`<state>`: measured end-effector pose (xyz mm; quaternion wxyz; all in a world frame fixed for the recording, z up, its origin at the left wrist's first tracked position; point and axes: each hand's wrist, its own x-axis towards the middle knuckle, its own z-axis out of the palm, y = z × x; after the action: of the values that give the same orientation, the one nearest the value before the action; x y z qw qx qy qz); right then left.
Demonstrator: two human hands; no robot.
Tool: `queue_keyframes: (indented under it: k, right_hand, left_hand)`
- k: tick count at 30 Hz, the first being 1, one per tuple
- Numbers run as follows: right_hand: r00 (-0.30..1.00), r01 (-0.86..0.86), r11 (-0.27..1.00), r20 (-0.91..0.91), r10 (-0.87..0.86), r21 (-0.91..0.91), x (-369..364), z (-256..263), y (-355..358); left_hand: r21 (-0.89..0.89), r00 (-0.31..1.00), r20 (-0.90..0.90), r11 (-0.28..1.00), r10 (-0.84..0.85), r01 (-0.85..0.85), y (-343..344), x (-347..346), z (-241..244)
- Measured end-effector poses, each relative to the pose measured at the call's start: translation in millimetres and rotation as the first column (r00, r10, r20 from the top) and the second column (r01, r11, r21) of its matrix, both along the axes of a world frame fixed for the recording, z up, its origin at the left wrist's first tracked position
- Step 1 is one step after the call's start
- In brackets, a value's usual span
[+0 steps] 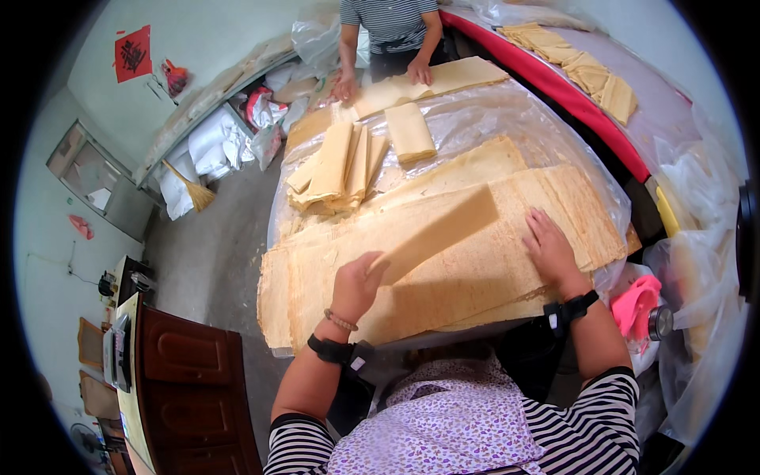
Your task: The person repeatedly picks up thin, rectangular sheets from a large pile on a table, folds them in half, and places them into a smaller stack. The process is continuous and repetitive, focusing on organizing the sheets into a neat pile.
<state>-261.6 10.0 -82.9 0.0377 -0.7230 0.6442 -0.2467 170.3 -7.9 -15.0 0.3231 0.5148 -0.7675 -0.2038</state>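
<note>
My left hand (358, 284) grips one end of a narrow folded strip of thin tan sheet (442, 233), which slants up to the right above a wide layered stack of the same tan sheets (427, 300). My right hand (547, 249) lies with its fingers spread on the right part of that stack and grips nothing. Beyond the stack, folded bundles of sheet (332, 163) lie piled at the left. A single folded bundle (409, 132) rests to the right of them on plastic film. What the sheets are made of cannot be told.
Across the table, covered in clear plastic film (475, 116), a co-worker's hands (420, 70) rest by a long sheet. A red-edged surface with folded sheets (614, 98) runs along the right. A lidded jar (660, 322) stands near my right forearm. A dark wooden cabinet (187, 368) stands at the left.
</note>
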Motion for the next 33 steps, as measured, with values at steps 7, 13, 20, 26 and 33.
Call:
queue_keyframes:
  k: [7,13,20,26,33]
  right_hand:
    - [0.998,0.055,0.997,-0.041,-0.057,-0.051,17,3,7]
    - [0.997,0.062,0.992,-0.032,-0.065,-0.106,15,0,10]
    - [0.996,0.056,0.989,-0.055,-0.064,-0.134,13,-3,10]
    - [0.996,0.059,0.991,-0.059,-0.066,-0.118,16,-5,8]
    - [0.998,0.050,0.982,-0.039,-0.058,-0.184,14,-9,8]
  left_hand:
    - [0.419,0.674,-0.709,0.893,0.207,0.166,-96,-42,56]
    - [0.720,0.605,-0.578,0.691,0.547,0.063,-205,-67,55]
    - [0.515,0.821,-0.491,0.857,0.291,0.004,-160,-48,-39]
    - [0.562,0.781,-0.608,0.616,-0.144,0.551,12,-44,-7]
    - [0.814,0.863,-0.458,0.290,-0.212,0.503,127,20,-39]
